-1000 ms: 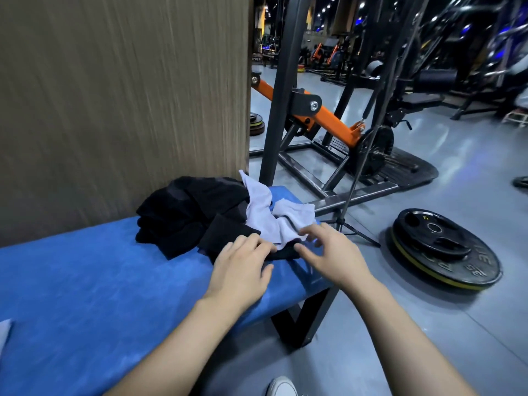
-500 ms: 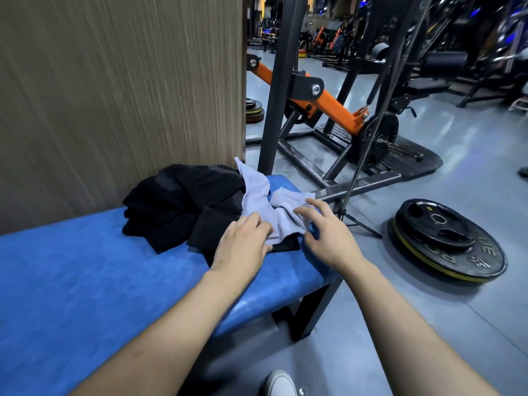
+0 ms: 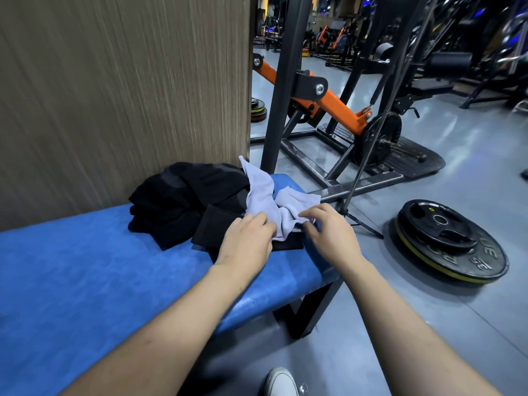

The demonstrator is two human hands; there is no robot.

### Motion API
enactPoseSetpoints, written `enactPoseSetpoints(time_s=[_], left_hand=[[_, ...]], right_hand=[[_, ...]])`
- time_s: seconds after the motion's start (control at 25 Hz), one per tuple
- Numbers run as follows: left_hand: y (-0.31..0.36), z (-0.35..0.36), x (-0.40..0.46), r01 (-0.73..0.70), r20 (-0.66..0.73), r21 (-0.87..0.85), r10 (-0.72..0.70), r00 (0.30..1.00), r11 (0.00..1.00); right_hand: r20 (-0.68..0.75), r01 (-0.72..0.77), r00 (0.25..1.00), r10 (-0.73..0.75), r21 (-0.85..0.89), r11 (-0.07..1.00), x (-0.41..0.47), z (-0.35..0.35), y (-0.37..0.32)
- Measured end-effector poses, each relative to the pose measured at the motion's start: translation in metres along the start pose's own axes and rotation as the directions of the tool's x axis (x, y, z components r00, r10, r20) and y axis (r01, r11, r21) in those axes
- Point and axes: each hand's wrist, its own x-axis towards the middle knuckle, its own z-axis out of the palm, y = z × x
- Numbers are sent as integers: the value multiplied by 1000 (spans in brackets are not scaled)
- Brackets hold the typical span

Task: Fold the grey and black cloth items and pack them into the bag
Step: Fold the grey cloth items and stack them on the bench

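Left hand: the left hand (image 3: 248, 243) is lying on the near edge of the grey cloth (image 3: 267, 200), fingers curled down onto the fabric and gripping it.
Right hand: the right hand (image 3: 331, 235) is pinching the right corner of the grey cloth between thumb and forefinger.
Grey cloth: lying crumpled at the far right end of the blue bench (image 3: 85, 281), draped over the black clothes (image 3: 183, 201).
Black clothes: sitting heaped on the bench against the wood-grain wall (image 3: 123, 90).
Floor: weight plates (image 3: 451, 241) are lying stacked right of the bench; a white shoe (image 3: 281, 381) is showing at the bottom edge.
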Motion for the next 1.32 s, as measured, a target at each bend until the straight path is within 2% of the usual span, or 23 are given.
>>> enactPoseSetpoints(time_s=[0.12,0.36,0.52,0.72,0.96,1.08,1.16,1.24,1.32], left_hand=[[5,-5,-4,3,-20,2,-3,1000,1000],[26,-13,5,154,-14,-157,-158,987,976],[34,-19,12,188,-61,-209,-205,977,960],[41,-27,22,182,-169,-216,-220,961,959],[48,-57,34,169,-175,-270,-221,960,948],[55,-84,33,164,-168,-377,-242,956,912],[59,-106,32,132,-190,-419,-229,955,898],[59,-127,29,113,-209,-410,-214,954,905],[53,-144,23,124,-218,-369,-216,952,921]], right_hand=[[-106,-2,994,3,15,1000,-1,-8,-8],[-281,90,953,-115,-100,991,-3,-21,-24],[-333,126,936,-116,10,992,-10,-30,-32],[-380,154,918,-108,93,984,-16,-42,-42],[-463,188,877,-127,86,978,-27,-66,-54],[-534,183,833,-141,26,983,-33,-79,-59],[-608,164,787,-104,44,985,-38,-89,-67],[-666,162,741,-80,61,985,-42,-96,-73],[-659,174,749,-68,97,980,-45,-99,-76]])
